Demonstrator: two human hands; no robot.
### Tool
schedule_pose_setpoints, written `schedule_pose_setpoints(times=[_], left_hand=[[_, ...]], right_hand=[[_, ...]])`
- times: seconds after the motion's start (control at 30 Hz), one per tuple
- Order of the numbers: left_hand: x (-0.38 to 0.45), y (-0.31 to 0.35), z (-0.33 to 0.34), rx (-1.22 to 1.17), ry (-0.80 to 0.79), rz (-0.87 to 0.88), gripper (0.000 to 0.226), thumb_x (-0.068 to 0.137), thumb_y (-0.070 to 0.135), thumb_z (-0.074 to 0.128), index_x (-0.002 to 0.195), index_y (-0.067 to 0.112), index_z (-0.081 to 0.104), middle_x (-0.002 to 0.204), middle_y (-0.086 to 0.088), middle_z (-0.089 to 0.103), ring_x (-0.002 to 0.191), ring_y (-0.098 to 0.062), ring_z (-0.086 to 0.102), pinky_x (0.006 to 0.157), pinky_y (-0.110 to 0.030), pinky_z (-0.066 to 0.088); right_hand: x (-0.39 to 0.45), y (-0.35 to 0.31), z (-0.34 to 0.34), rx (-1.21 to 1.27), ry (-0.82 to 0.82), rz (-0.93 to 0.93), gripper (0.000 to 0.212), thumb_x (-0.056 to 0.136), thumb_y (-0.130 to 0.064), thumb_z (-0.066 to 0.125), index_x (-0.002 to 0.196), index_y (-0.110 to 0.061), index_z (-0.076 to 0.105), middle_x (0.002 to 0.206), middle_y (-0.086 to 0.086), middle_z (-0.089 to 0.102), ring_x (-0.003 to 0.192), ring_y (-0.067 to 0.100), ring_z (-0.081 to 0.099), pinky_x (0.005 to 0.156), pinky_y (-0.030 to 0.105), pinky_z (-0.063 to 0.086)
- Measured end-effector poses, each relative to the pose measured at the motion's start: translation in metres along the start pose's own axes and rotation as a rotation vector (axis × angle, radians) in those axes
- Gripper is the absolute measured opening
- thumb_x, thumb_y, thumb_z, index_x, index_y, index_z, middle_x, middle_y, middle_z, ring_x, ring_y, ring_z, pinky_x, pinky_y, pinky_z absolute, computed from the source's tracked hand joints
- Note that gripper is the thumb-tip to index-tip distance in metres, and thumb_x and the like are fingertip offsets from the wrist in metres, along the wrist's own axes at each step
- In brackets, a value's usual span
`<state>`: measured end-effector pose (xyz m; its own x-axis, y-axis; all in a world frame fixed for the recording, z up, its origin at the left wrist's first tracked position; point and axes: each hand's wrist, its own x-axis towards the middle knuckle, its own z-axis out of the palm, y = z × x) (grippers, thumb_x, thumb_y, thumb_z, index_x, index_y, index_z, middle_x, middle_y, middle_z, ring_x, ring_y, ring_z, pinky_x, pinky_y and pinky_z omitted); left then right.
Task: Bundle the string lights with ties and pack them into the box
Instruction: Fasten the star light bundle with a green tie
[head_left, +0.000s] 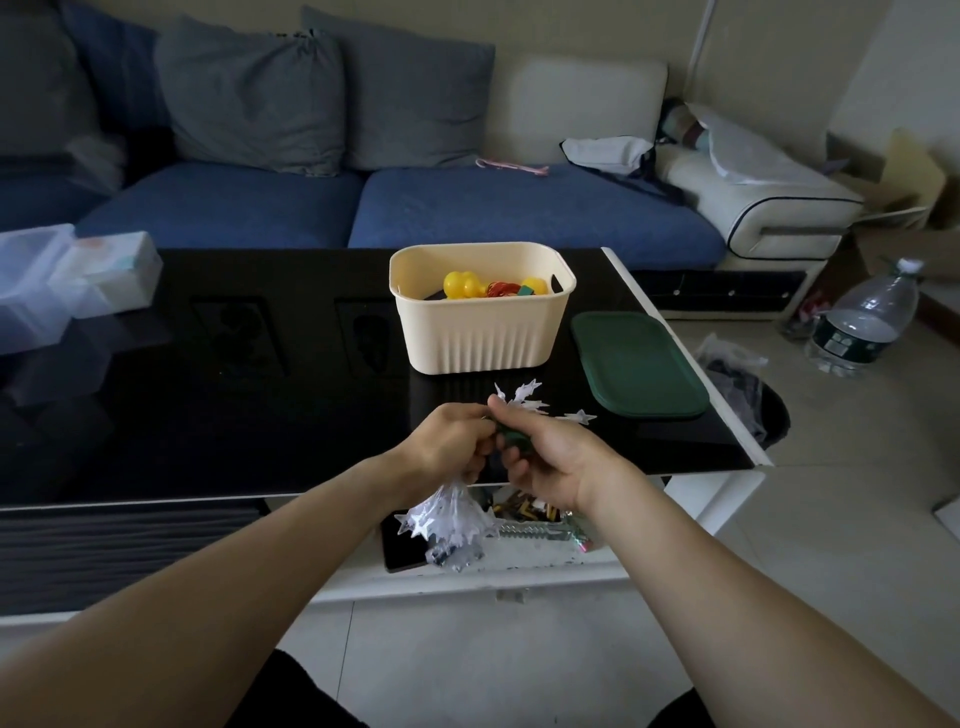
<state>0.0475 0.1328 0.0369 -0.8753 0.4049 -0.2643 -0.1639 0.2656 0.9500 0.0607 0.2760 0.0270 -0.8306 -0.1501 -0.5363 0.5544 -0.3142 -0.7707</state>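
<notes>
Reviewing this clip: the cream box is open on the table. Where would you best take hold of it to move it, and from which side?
Take the cream box by its rolled rim at the two short ends, coming down from above with both hands. The rim flares outward, giving fingers a ledge, while the ribbed walls taper and look slippery. The green lid crowds its right side.

The surface (260, 415) is glossy black, mirror-like. The box (483, 332) looks like matt cream plastic, ribbed on its front wall. The lid (639, 364) is smooth dark-green plastic. The string lights (452, 525) have clear, shiny plastic stars. The sofa (519, 208) is blue cloth.
</notes>
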Motion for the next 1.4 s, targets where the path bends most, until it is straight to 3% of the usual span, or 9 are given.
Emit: schedule_pose_setpoints(times=[0.17, 0.3, 0.43, 0.57, 0.73, 0.83, 1.03, 1.2, 1.4], left_hand=[[0.000, -0.009, -0.002, 0.089, -0.013, 0.049, 0.028, 0.105, 0.012, 0.044, 0.103, -0.009, 0.061, 0.068, -0.004, 0.055, 0.054, -0.012, 0.050, 0.056, -0.024, 0.048], [-0.002, -0.006, -0.006, 0.231, -0.109, -0.004, 0.046, 0.106, 0.032, 0.040, 0.091, -0.003, 0.065, 0.076, -0.013, 0.070, 0.065, -0.017, 0.064, 0.073, -0.024, 0.055], [-0.005, -0.007, -0.002, 0.290, -0.118, -0.041, 0.046, 0.107, 0.039, 0.031, 0.079, 0.010, 0.053, 0.061, -0.003, 0.064, 0.051, -0.010, 0.057, 0.052, -0.014, 0.044], [-0.003, -0.007, 0.003, -0.053, -0.088, -0.063, 0.044, 0.107, 0.035, 0.033, 0.080, 0.008, 0.056, 0.059, 0.005, 0.059, 0.050, -0.007, 0.051, 0.054, -0.025, 0.046], [-0.001, -0.009, 0.002, -0.154, -0.122, -0.090, 0.049, 0.106, 0.040, 0.030, 0.083, 0.006, 0.057, 0.063, -0.002, 0.057, 0.059, -0.014, 0.046, 0.056, -0.025, 0.048], [0.001, -0.009, 0.003, -0.190, -0.067, -0.090, 0.050, 0.107, 0.037, 0.030, 0.078, 0.006, 0.057, 0.050, 0.005, 0.047, 0.047, -0.011, 0.040, 0.052, -0.026, 0.045], [0.003, -0.012, 0.003, -0.059, 0.027, -0.080, 0.050, 0.107, 0.035, 0.034, 0.070, 0.009, 0.055, 0.050, 0.003, 0.041, 0.046, -0.013, 0.037, 0.050, -0.027, 0.043], [0.005, -0.016, -0.001, 0.250, 0.119, -0.011, 0.042, 0.106, 0.032, 0.040, 0.086, 0.002, 0.062, 0.060, -0.001, 0.050, 0.053, -0.013, 0.045, 0.055, -0.027, 0.044], [0.006, -0.017, -0.003, 0.208, 0.140, 0.018, 0.037, 0.106, 0.025, 0.039, 0.084, 0.002, 0.058, 0.060, -0.002, 0.048, 0.054, -0.016, 0.044, 0.057, -0.032, 0.043]], right_hand=[[-0.001, -0.002, 0.000, -0.025, 0.019, -0.004, 0.021, 0.093, -0.031, 0.070, 0.083, -0.014, 0.062, 0.061, 0.002, 0.052, 0.049, 0.007, 0.044, 0.037, 0.013, 0.034], [-0.001, 0.000, 0.000, -0.015, 0.033, -0.037, 0.019, 0.093, -0.027, 0.069, 0.084, -0.012, 0.063, 0.066, 0.003, 0.052, 0.051, 0.009, 0.045, 0.039, 0.014, 0.035], [-0.001, 0.003, 0.000, -0.031, 0.010, -0.054, 0.018, 0.092, -0.028, 0.070, 0.086, -0.012, 0.067, 0.068, 0.001, 0.056, 0.054, 0.008, 0.046, 0.040, 0.015, 0.036], [-0.002, 0.002, 0.005, -0.054, -0.022, -0.081, 0.019, 0.093, -0.033, 0.069, 0.090, -0.014, 0.070, 0.064, -0.001, 0.058, 0.050, 0.006, 0.047, 0.041, 0.015, 0.036], [-0.002, 0.000, 0.003, -0.109, -0.065, -0.132, 0.019, 0.100, -0.027, 0.060, 0.105, -0.010, 0.067, 0.066, 0.001, 0.059, 0.054, 0.008, 0.048, 0.045, 0.017, 0.038], [-0.005, -0.005, 0.000, -0.236, -0.067, -0.212, 0.019, 0.102, -0.017, 0.056, 0.092, -0.007, 0.067, 0.069, 0.002, 0.062, 0.060, 0.010, 0.052, 0.053, 0.019, 0.045], [-0.004, 0.001, 0.001, -0.442, 0.013, -0.339, 0.026, 0.103, -0.013, 0.054, 0.082, -0.004, 0.068, 0.064, 0.000, 0.064, 0.057, 0.009, 0.052, 0.054, 0.020, 0.046], [0.000, 0.013, 0.005, -0.490, 0.215, -0.340, 0.026, 0.099, -0.022, 0.064, 0.081, -0.005, 0.072, 0.067, 0.004, 0.065, 0.054, 0.009, 0.053, 0.048, 0.020, 0.043], [0.002, 0.014, 0.012, -0.406, 0.215, -0.283, 0.024, 0.099, -0.021, 0.063, 0.083, -0.006, 0.071, 0.065, 0.002, 0.059, 0.053, 0.010, 0.050, 0.049, 0.023, 0.041]])
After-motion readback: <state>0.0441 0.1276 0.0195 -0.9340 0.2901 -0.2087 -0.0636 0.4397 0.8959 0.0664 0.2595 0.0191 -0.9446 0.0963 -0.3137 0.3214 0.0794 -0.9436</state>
